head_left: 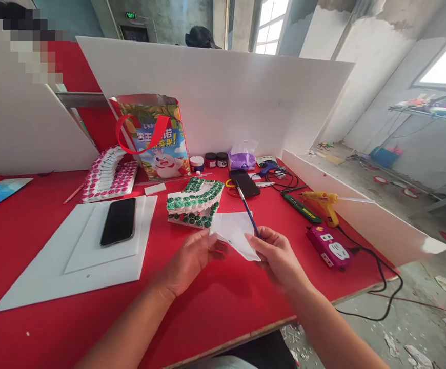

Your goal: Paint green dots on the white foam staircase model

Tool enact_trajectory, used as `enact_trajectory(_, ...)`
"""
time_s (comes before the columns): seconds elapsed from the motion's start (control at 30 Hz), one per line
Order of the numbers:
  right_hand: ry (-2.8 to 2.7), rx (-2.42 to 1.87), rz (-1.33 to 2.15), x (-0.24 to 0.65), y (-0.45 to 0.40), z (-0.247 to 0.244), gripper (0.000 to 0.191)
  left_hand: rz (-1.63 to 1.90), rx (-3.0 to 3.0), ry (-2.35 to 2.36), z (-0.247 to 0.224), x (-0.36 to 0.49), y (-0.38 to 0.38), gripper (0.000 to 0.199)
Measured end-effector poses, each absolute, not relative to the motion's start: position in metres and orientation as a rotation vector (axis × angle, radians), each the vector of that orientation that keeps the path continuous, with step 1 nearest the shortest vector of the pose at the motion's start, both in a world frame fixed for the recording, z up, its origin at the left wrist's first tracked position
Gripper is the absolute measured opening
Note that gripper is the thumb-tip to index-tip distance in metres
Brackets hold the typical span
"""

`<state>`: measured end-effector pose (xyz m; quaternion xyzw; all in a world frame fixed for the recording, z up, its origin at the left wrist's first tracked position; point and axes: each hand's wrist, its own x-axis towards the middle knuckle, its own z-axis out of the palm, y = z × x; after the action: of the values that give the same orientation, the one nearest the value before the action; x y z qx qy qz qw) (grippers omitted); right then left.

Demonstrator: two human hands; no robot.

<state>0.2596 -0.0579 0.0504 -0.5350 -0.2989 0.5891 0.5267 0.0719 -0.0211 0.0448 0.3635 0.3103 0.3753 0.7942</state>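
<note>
A folded white sheet, paper or tissue (234, 228), is held above the red table between my two hands. My left hand (192, 259) pinches its left edge, with the fingertips partly behind it. At the lower right, my right hand (279, 253) grips the sheet together with a dark blue paintbrush (249, 211), whose tip points up and away. Just behind my left hand sits a white stepped craft piece with green swirl decorations (196, 202). Past the brush tip lie a black phone (248, 183) and yellow-handled scissors (229, 184).
At left, another phone (118, 221) rests on white boards (73, 287). A pink-decorated stepped piece (109, 177) and a colourful bag (161, 138) stand behind. To the right are a yellow glue gun (325, 205), a purple power strip (328, 247) and cables. White panels (238, 102) border the table.
</note>
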Motion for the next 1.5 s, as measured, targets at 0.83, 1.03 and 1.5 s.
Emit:
enact_trajectory(0.83, -0.734, -1.117, 1.428, 0.271, -0.065, 0.044, 0.028, 1.062, 1.712, 0.781, 0.038, 0.052, -0.030, 0.026)
enact_trajectory(1.03, -0.802, -1.200, 1.294, 0.270, -0.069, 0.041, 0.036, 1.223, 2.292, 0.670, 0.036, 0.048, -0.035, 0.034)
enact_trajectory(1.5, -1.043, -1.047, 1.061, 0.280, -0.070, 0.042, 0.013, 1.288, 2.267, 0.755, 0.022, 0.055, -0.041, 0.075)
